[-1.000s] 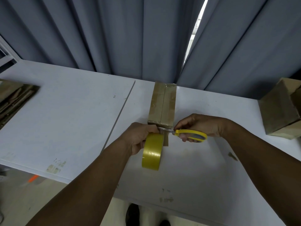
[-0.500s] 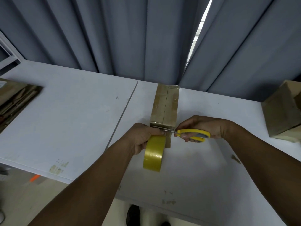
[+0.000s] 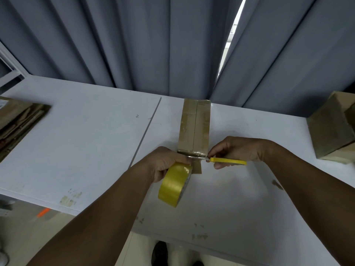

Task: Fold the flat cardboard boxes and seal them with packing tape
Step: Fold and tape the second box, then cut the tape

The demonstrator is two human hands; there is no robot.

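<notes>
Hands working at the near end of the box. The left hand [image 3: 163, 163] is curled round the roll of packing tape [image 3: 174, 184], held on edge just off the near end of the cardboard box [image 3: 194, 127]. The right hand [image 3: 238, 150] is closed on the yellow-handled scissors [image 3: 227, 161], whose blades lie across the strip of tape at the box's near top edge. The two hands sit close together, one on each side of the strip. Whether the strip is already severed cannot be told.

Progress, as judged: this box stands folded on the desk [image 3: 96, 141], between the hands and the curtain [image 3: 134, 45], and glossy tape runs the length of its top seam. Sealing of this face therefore appears nearly complete; what remains is to free the roll and press down the loose end. The underside is hidden.

A second box [image 3: 334, 127] stands assembled at the right edge; its seams cannot be read. A stack of flat cardboard [image 3: 17, 121] at the left edge is presumably yet to be folded.

Scraps of old tape [image 3: 69, 198] cling near the desk's front edge. The only crowding, by judgement, is the roll itself, held hard by the blades.
</notes>
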